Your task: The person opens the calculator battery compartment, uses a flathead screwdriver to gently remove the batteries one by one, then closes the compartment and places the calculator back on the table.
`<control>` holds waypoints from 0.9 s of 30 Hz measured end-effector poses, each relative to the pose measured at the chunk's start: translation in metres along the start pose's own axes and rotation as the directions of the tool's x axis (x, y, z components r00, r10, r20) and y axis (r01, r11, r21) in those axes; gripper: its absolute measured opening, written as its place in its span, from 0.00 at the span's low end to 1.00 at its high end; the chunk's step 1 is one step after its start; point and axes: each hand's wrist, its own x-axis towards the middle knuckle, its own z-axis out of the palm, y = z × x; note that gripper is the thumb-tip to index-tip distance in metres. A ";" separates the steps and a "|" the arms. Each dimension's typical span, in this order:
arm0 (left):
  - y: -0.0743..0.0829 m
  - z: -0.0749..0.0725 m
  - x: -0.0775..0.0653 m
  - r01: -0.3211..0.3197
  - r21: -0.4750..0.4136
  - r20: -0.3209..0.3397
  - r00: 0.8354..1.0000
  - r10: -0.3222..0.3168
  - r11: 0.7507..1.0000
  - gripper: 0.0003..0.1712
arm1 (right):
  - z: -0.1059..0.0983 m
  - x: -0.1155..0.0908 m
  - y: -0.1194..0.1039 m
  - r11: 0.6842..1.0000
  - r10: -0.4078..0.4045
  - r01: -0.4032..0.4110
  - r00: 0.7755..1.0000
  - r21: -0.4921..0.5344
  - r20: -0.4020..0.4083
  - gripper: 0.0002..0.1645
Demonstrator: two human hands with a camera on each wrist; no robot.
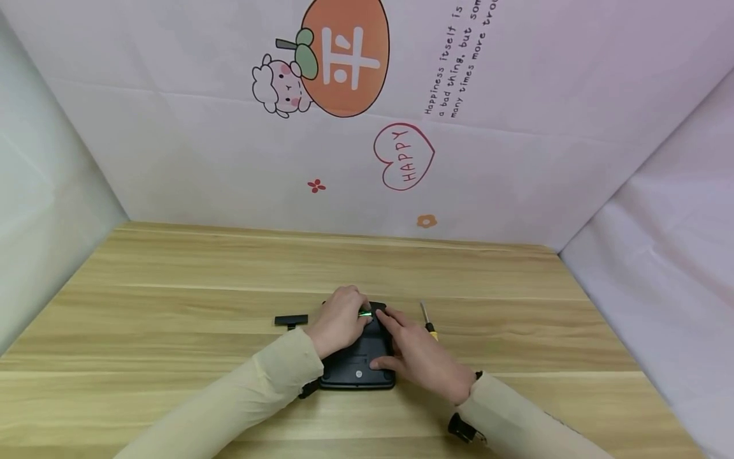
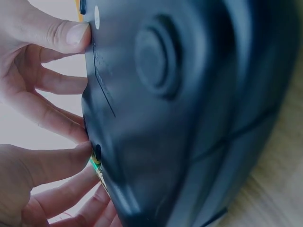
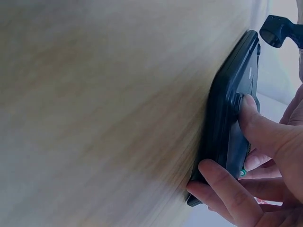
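A black, flat device with rounded corners [image 1: 351, 371] lies on the wooden table, its side with round feet and a small white sticker facing up. At its far end my left hand [image 1: 339, 324] pinches a small green and yellow battery [image 2: 98, 166], mostly hidden behind the fingers. My right hand [image 1: 423, 357] holds the device along its right side. In the right wrist view the right thumb [image 3: 255, 120] presses by a round foot, while other fingers [image 3: 227, 187] lie over the edge at the far corner.
Left of the device lies a small black cover [image 1: 291, 320] with a tab. A screwdriver [image 1: 428, 324] with a black and yellow handle lies to the right, partly behind my right hand. A printed white sheet [image 1: 229, 166] rises behind the table [image 1: 172, 306]; more white sheets hang at both sides.
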 end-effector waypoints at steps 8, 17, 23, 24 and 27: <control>0.001 -0.001 0.001 0.019 0.014 0.011 1.000 -0.020 1.000 0.06 | -0.001 0.000 0.000 1.000 0.007 -0.007 1.000 -0.009 0.002 0.48; 0.001 -0.001 0.002 0.003 0.022 -0.006 1.000 -0.003 1.000 0.04 | 0.000 0.000 0.000 1.000 0.005 -0.005 1.000 -0.016 -0.009 0.48; 0.001 -0.002 0.003 -0.010 0.046 -0.022 1.000 0.011 0.999 0.04 | 0.000 0.000 0.000 1.000 -0.001 0.001 1.000 -0.014 -0.016 0.48; 0.001 -0.002 0.003 -0.013 0.051 -0.026 1.000 0.015 0.999 0.03 | 0.000 0.000 0.000 1.000 -0.001 0.001 1.000 -0.014 -0.018 0.48; 0.002 -0.002 0.003 -0.009 0.051 -0.028 1.000 0.011 0.999 0.04 | 0.001 0.000 0.001 1.000 -0.002 0.002 1.000 -0.016 -0.021 0.48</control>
